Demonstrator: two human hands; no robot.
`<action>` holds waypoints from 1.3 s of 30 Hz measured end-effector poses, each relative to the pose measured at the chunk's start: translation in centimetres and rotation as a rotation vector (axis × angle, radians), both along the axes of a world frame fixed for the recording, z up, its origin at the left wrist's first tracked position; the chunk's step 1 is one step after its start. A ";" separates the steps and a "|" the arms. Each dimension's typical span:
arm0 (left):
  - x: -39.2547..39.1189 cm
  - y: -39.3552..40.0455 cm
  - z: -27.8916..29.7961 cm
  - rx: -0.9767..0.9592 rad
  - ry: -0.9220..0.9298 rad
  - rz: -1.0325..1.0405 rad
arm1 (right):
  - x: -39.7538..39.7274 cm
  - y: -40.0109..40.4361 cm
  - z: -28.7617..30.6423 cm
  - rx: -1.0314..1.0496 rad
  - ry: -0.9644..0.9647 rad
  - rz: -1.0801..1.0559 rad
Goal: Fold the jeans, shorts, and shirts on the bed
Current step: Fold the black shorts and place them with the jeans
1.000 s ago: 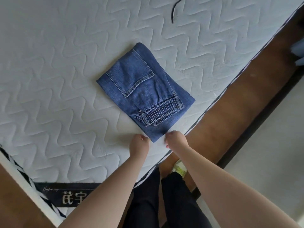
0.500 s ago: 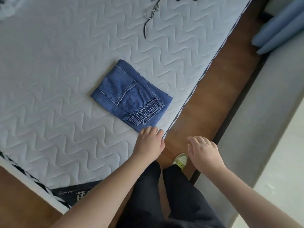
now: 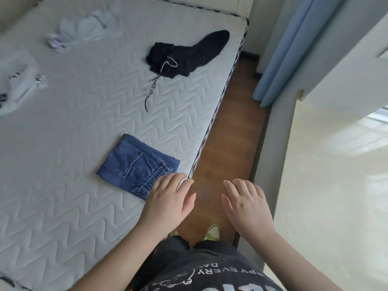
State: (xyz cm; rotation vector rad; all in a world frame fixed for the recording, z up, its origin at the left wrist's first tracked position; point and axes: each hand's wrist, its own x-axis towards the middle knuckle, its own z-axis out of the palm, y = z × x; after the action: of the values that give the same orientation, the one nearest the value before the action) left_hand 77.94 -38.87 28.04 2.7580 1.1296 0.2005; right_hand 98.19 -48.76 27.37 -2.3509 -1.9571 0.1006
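Jeans, folded into a compact blue denim rectangle with a back pocket and gathered cuff showing on top, lie on the white quilted mattress close to its near right edge. The left hand hovers palm down with fingers straight and loosely spread, holding nothing; its fingertips overlap the jeans' near right corner in the view, though whether they touch the denim cannot be told. The right hand is likewise flat and relaxed, holding nothing, out past the mattress edge above the brown wooden floor, well clear of the jeans.

Farther up the bed, near the right edge, black shorts lie crumpled and unfolded, their light drawstring trailing down toward the jeans. Pale, blurred garments sit rumpled near the far left, and another white garment with dark print lies at the left border. A broad stretch of bare mattress lies between the jeans and these pieces.

Right of the bed a narrow strip of floor runs alongside, bounded by a blue curtain and a pale wall. The person's green-and-white shoes stand on that strip.
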 end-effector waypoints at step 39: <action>12.2 21.8 12.0 0.292 -0.051 -0.125 | 12.2 20.5 11.0 0.395 -0.075 -0.038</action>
State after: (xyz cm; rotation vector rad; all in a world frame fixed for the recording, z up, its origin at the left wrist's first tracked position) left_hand 90.11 -17.04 40.08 3.0443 0.9803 0.4509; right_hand 110.35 -28.22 38.36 -2.1548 -1.7627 -0.3491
